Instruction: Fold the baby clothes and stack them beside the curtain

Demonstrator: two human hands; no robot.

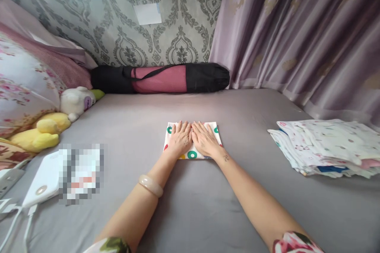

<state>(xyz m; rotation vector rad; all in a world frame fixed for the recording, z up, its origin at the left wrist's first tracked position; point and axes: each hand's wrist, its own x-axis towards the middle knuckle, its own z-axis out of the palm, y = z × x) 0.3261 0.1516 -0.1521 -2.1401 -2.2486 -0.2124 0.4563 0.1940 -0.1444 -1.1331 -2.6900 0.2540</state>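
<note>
A folded white cloth (192, 155) with green rings and other coloured spots lies flat on the grey bed sheet (190, 193). My left hand (179, 139) rests palm down on its left half, fingers stretched out and pointing away from me. Beside it, my right hand (204, 138) presses flat on the right half, fingers also extended. The two hands nearly meet in the middle and hide much of the cloth. A pale bangle (151, 185) circles my left forearm.
At right sits a stack of folded printed cloths (326, 146). A black and pink rolled bag (160, 78) lies along the wall. Plush toys (74, 102), a white power bank (46, 177) with cables and a blurred item (83, 174) are at left. Curtains (282, 31) hang at right.
</note>
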